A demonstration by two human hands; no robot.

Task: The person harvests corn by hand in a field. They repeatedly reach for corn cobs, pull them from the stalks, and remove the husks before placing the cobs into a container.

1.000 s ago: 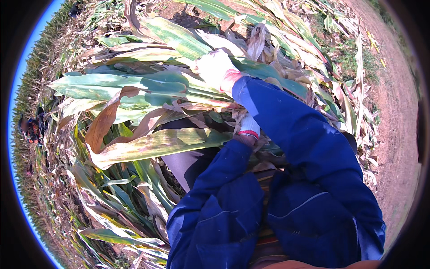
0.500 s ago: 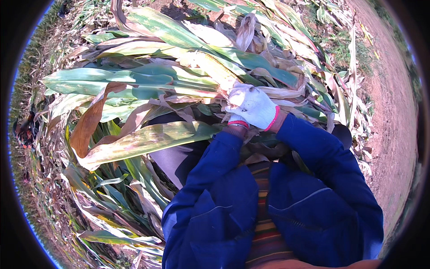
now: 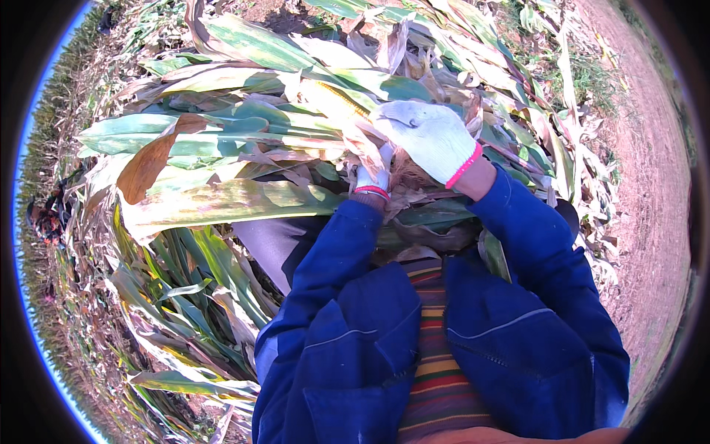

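A partly bared ear of corn (image 3: 345,103) with yellow kernels lies among green and dry leaves in front of me. Pale husk (image 3: 361,144) hangs from its near end. My left hand (image 3: 375,172), in a white glove with a red cuff, is closed around the husk at that end; leaves and husk cover part of its fingers. Over the near right side of the ear, my right hand (image 3: 433,137), gloved in white with a pink cuff, has its fingers bent onto the ear, their tips hidden. Brown silk-like strands (image 3: 404,169) show between the hands.
Cut corn stalks and leaves are heaped all around, with a long yellowing leaf (image 3: 237,203) crossing over my leg (image 3: 277,248). Bare reddish soil (image 3: 651,170) runs along the right. Dark and orange shapes (image 3: 50,218) at the far left are too small to make out.
My hands have come apart: the right has moved up and right onto the ear, while the left has shifted slightly left and down. More loose husk and silk now show between them.
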